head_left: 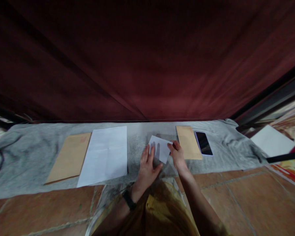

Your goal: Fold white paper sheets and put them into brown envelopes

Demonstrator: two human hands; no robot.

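A small folded sheet of white paper [163, 149] lies at a slant on the grey cloth [139, 137], in front of me. My left hand [147, 167], a dark band on its wrist, rests at the paper's left edge with fingers stretched out and apart. At the opposite side, my right hand [177, 156] pinches the paper's right corner between thumb and fingers. Just beyond that hand lies a narrow brown envelope [189, 143]. To the left of my hands, a large white sheet [105, 155] with faint creases is spread flat.
A larger brown envelope [68, 157] lies at the left, beside the white sheet. A phone [204, 143] sits right of the narrow envelope. Dark red fabric [147, 65] hangs behind the cloth. Dark bars [272, 93] stand at the right, near another white sheet [272, 141].
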